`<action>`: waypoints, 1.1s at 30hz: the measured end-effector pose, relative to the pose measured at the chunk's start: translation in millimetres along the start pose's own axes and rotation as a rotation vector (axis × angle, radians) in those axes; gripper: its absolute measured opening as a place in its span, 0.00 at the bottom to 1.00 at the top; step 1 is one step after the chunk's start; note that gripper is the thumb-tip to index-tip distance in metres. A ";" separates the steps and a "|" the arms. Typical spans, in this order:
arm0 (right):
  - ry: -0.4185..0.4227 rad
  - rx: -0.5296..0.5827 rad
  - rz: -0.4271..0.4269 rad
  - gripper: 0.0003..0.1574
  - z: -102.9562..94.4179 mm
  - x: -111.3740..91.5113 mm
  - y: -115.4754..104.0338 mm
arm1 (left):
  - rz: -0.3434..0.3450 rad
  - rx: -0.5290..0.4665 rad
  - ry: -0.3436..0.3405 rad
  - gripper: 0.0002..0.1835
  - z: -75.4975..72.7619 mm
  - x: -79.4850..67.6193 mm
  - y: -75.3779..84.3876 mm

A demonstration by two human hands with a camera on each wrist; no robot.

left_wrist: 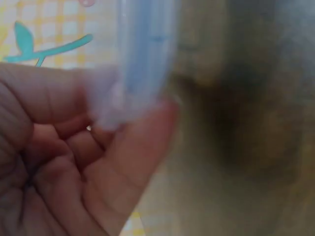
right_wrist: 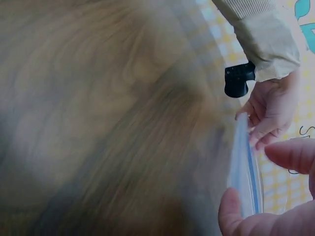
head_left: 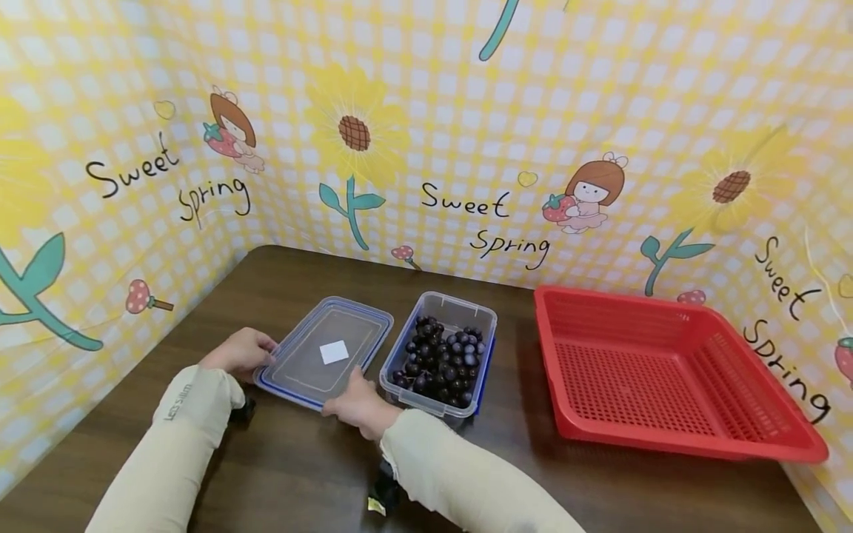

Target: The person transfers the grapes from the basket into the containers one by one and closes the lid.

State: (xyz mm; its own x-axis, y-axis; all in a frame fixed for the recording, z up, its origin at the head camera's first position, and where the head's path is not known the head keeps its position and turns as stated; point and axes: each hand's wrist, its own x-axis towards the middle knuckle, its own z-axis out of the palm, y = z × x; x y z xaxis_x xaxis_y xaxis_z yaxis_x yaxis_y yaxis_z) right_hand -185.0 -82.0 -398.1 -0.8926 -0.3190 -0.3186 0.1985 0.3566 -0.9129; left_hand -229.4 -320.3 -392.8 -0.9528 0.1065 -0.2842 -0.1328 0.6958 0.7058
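While a desk (head_left: 293,474) bears a red basket (head_left: 633,385) at right, a lid (head_left: 300,363) is held at left

Between lid and red basket stands a clear box (head_left: 426,403). The left hand (head_left: 241,349) pinches the lid's left edge, fingers narrow; the right hand (head_left: 363,406) grips its near right corner. Dark grapes (head_left: 440,359) lie heaped inside the clear box, and a white label (head_left: 334,352) shows on the lid.
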 end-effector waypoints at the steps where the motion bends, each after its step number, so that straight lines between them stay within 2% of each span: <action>1: 0.007 -0.006 -0.010 0.56 0.9 -0.9 -1.4 | 0.013 0.006 0.013 0.14 -2.1 -0.9 -0.1; 5: 0.020 -0.006 -0.114 0.52 1.5 -6.0 -8.6 | 0.063 0.093 0.071 0.13 -11.4 -6.9 5.0; 9: 0.074 -0.063 -0.275 0.51 -2.6 -12.1 -18.5 | 0.095 0.176 0.102 0.13 -20.8 -14.8 11.2; 13: 0.142 -0.160 -0.446 0.47 -15.4 -11.2 -29.7 | 0.114 0.155 0.086 0.14 -35.1 -23.4 23.9; 15: 0.169 -0.224 -0.497 0.43 -24.9 -9.2 -35.7 | 0.123 0.129 0.084 0.15 -43.8 -27.6 32.6; 17: 0.190 -0.280 -0.510 0.39 -36.2 -5.5 -40.2 | 0.134 0.113 0.090 0.15 -51.2 -32.1 42.6; 21: 0.264 -0.389 -0.439 0.27 -65.8 2.5 -43.6 | 0.181 0.081 0.097 0.15 -59.0 -37.5 61.8; 24: 0.323 -0.447 -0.390 0.22 -91.8 7.0 -40.8 | 0.202 0.024 0.068 0.16 -58.9 -38.9 74.0; 27: 0.340 -0.477 -0.376 0.19 -117.0 8.9 -36.7 | 0.181 -0.074 0.057 0.17 -55.6 -38.8 85.4; 29: 0.347 -0.505 -0.397 0.17 -131.0 8.6 -34.7 | 0.162 -0.159 0.064 0.19 -52.4 -37.5 94.1; 33: 0.351 -0.563 -0.491 0.11 -147.4 2.2 -28.0 | 0.132 -0.359 0.077 0.18 -42.4 -34.2 108.3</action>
State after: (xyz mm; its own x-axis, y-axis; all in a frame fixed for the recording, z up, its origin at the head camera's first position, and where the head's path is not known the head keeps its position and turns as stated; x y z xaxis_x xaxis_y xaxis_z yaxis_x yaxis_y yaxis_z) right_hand -252.1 36.7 -335.6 -0.9180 -0.2938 0.2663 -0.3964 0.6647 -0.6332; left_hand -222.8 -278.7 -279.2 -0.9841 0.1152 -0.1353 -0.0813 0.3852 0.9192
